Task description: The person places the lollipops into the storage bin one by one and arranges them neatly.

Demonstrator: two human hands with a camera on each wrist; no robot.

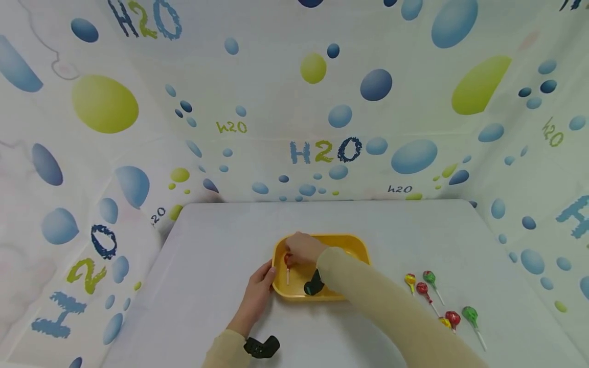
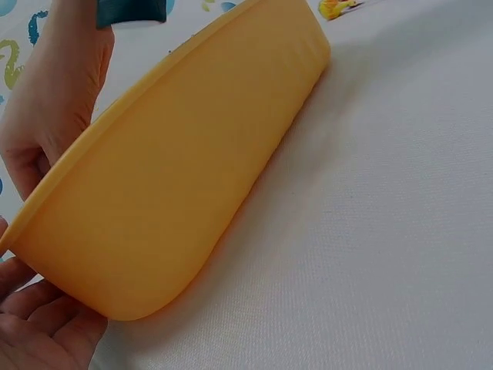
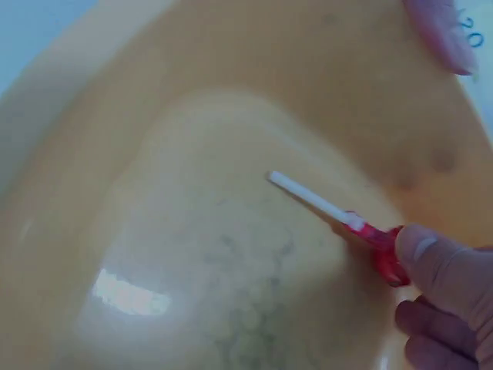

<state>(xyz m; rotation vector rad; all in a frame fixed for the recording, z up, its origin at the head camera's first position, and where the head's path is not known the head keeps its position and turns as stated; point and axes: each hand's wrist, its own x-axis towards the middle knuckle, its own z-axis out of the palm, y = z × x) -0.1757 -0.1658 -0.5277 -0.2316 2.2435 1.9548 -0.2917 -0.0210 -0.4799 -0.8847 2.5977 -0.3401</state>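
A yellow plastic tray (image 1: 296,298) with rounded corners stands on the white table. My left hand (image 1: 258,290) grips its left wall, thumb over the rim and fingers against the outside, as the left wrist view shows below the tray wall (image 2: 177,169). Inside the tray, at its left end, my right hand (image 1: 304,248) pinches the head of a red lollipop (image 3: 368,233) between thumb and fingers. The white stick points toward the tray's near side, close over the floor. No other lollipop shows in the visible part of the tray; my right forearm covers its near right corner.
To the right of the tray lie several lollipops: a yellow one (image 1: 410,280), red ones (image 1: 453,318) and green ones (image 1: 470,314), partly beside my right sleeve (image 1: 391,306). A printed cloth backdrop (image 1: 276,102) rises behind and beside the table (image 1: 221,245).
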